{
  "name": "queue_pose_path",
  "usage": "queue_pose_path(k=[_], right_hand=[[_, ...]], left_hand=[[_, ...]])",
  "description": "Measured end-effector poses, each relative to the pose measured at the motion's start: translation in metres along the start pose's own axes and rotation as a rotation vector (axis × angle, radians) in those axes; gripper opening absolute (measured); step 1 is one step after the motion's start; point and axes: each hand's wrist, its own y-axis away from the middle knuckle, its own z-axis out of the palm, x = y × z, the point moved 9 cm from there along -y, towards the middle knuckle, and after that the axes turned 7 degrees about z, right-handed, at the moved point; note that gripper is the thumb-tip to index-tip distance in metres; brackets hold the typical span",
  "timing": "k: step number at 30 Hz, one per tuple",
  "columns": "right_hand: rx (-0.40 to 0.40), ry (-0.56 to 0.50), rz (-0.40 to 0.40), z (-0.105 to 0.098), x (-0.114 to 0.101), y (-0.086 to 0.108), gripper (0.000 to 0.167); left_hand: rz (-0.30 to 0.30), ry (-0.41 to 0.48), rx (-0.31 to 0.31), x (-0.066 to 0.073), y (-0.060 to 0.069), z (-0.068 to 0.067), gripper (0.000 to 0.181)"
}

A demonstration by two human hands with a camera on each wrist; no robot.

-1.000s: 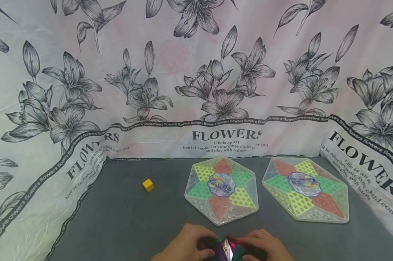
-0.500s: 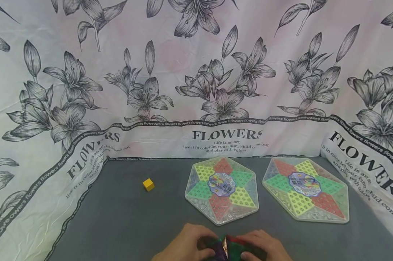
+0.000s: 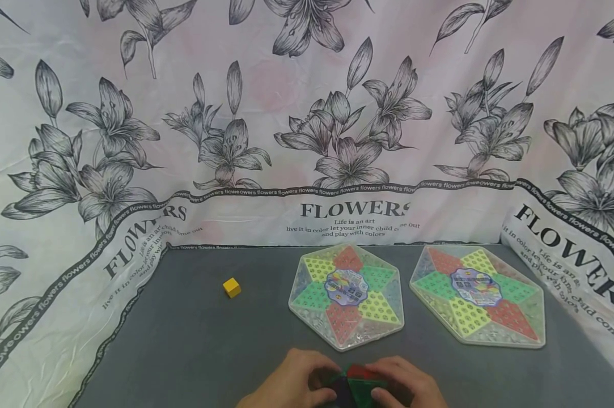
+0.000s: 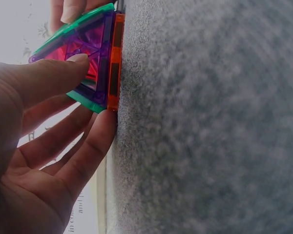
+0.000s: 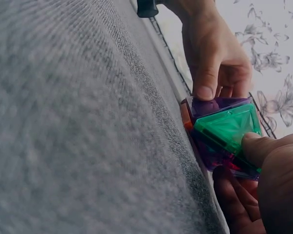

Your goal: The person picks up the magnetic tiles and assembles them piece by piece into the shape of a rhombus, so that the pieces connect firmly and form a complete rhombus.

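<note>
Several translucent magnetic tiles form a small pointed shape on the grey tabletop at the bottom of the head view. My left hand (image 3: 296, 381) grips it from the left, with the thumb on a purple triangular tile (image 4: 100, 63). From the other side my right hand (image 3: 411, 381) holds it, its thumb pressing a green triangular tile (image 5: 232, 124). A red tile (image 3: 360, 372) shows behind the green one in the head view. Along the base, an orange tile (image 4: 116, 63) lies against the table. Fingers cover parts of the far sides.
A yellow cube (image 3: 232, 288) sits left of centre on the dark table (image 3: 194, 340). Beyond the hands lies a hexagonal star-patterned game board (image 3: 312, 326), with a second board (image 3: 528, 300) to its right. Flower-print fabric (image 3: 255, 221) closes off the back and sides.
My right hand has shifted slightly left and turned the green tile against the purple one. The bright gap between them has closed. My left hand has stayed put.
</note>
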Motion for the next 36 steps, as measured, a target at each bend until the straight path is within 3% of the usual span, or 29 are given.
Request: queue_pose_path(k=[5,13,17,25,32,36], right_hand=[[-0.010,-0.060,0.033,0.0005,0.0010,-0.0006,0.032],[0.028,-0.117,0.180,-0.0004,0.0044,-0.0016,0.024],[0.028,-0.111,0.184,-0.0009,0.0044,-0.0021,0.025],[0.025,-0.150,0.212,-0.0006,0.0041,-0.0037,0.027],[-0.005,-0.168,0.260,0.0012,0.0083,-0.0024,0.031],[-0.014,-0.175,0.277,0.0017,0.0099,-0.0023,0.032]], left_hand=[[0.005,-0.014,0.002,-0.0005,-0.0010,0.0000,0.027],[0.029,-0.018,0.033,0.0037,-0.0010,-0.0019,0.027],[0.048,-0.048,0.049,0.0065,-0.0016,-0.0028,0.027],[0.030,-0.039,0.060,0.0064,-0.0026,-0.0035,0.027],[0.107,-0.001,0.008,0.0048,0.0000,-0.0056,0.022],[0.135,0.006,0.030,0.0056,0.0006,-0.0070,0.022]])
